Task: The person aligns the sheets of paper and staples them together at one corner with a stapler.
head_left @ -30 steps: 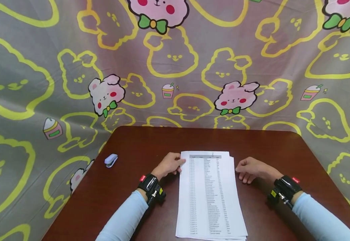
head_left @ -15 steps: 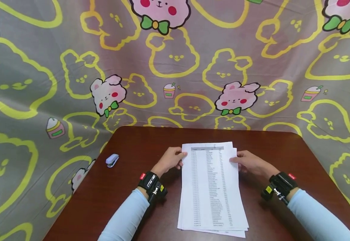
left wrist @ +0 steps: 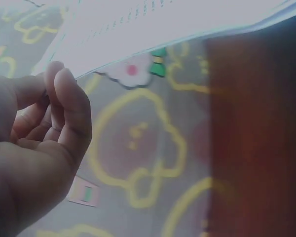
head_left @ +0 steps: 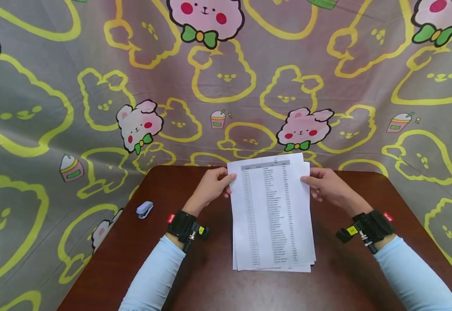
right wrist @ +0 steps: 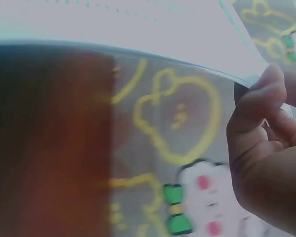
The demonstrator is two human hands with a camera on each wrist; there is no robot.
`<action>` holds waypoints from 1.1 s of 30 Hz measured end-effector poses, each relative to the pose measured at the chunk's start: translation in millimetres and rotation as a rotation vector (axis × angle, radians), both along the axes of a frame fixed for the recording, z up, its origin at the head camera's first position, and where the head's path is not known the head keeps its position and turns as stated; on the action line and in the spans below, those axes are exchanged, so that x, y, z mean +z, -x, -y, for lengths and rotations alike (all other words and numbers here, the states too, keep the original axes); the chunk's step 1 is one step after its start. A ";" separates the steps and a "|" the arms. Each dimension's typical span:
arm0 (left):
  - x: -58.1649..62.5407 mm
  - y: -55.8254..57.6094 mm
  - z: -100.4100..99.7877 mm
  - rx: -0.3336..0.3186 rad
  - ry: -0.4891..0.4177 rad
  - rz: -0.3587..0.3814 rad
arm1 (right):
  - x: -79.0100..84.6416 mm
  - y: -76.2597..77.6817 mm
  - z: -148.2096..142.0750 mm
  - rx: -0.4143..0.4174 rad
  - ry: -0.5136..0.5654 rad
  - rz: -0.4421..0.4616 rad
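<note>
A small stack of printed paper sheets (head_left: 272, 211) is held up in the head view, its top tilted away from the table and its sheets not quite lined up. My left hand (head_left: 212, 185) pinches the upper left edge between thumb and fingers. On the opposite edge, my right hand (head_left: 328, 185) grips the upper right side the same way. In the left wrist view the left hand (left wrist: 44, 133) has the paper corner at its fingertips. The right wrist view has the right hand (right wrist: 271, 128) pinching the sheets' edge.
A white and lilac stapler (head_left: 144, 209) lies on the left part of the dark brown table (head_left: 187, 276). Behind the table hangs a grey cloth (head_left: 245, 103) with yellow and pink cartoon prints.
The right hand, earlier beside the stack, has come to its right edge and gripped it. Both hands have raised the sheets from the table, top edge upward and away.
</note>
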State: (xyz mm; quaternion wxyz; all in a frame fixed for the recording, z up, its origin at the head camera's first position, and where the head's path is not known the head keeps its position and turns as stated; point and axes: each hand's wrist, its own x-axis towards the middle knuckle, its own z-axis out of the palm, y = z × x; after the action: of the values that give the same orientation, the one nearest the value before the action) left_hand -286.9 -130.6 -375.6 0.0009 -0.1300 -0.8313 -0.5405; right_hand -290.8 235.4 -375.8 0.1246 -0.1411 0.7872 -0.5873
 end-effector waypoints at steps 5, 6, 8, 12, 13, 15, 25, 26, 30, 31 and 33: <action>33.1 -8.9 -0.6 0.013 0.007 -0.083 | 35.1 -9.9 0.0 0.014 -0.018 -0.134; 38.2 -10.1 -0.9 0.016 0.009 -0.099 | 41.4 -11.5 -0.1 0.013 -0.030 -0.158; 45.7 -11.9 -0.6 0.020 0.001 -0.153 | 52.8 -14.7 0.4 0.022 -0.052 -0.211; 55.3 -16.6 -0.6 0.038 -0.004 -0.265 | 64.8 -19.5 2.8 0.019 -0.067 -0.286; 56.7 -17.5 -1.1 0.045 -0.008 -0.296 | 65.8 -20.5 3.5 0.014 -0.063 -0.306; 58.4 -19.5 -3.2 0.060 -0.017 -0.348 | 64.6 -21.6 4.7 -0.014 -0.049 -0.342; 46.0 -30.0 -10.3 0.102 -0.007 -0.457 | 30.5 -26.1 9.3 -0.141 -0.010 -0.531; 43.3 -29.7 -10.2 0.108 0.001 -0.455 | 27.1 -25.9 9.9 -0.144 -0.010 -0.532; 33.3 -26.8 -8.4 0.153 0.051 -0.418 | 17.0 -24.4 13.2 -0.146 -0.022 -0.511; 31.0 -25.8 -8.0 0.161 0.062 -0.406 | 15.3 -24.1 13.6 -0.147 -0.022 -0.506; 27.0 -24.2 -7.2 0.167 0.084 -0.377 | 12.1 -23.7 14.3 -0.142 -0.022 -0.493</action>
State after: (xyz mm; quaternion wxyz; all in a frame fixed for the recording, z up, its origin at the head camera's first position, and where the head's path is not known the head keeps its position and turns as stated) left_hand -262.8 -123.4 -348.6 0.1956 -0.1594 -0.8460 -0.4696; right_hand -267.1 221.1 -363.7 -0.1111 -0.2230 0.8080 -0.5339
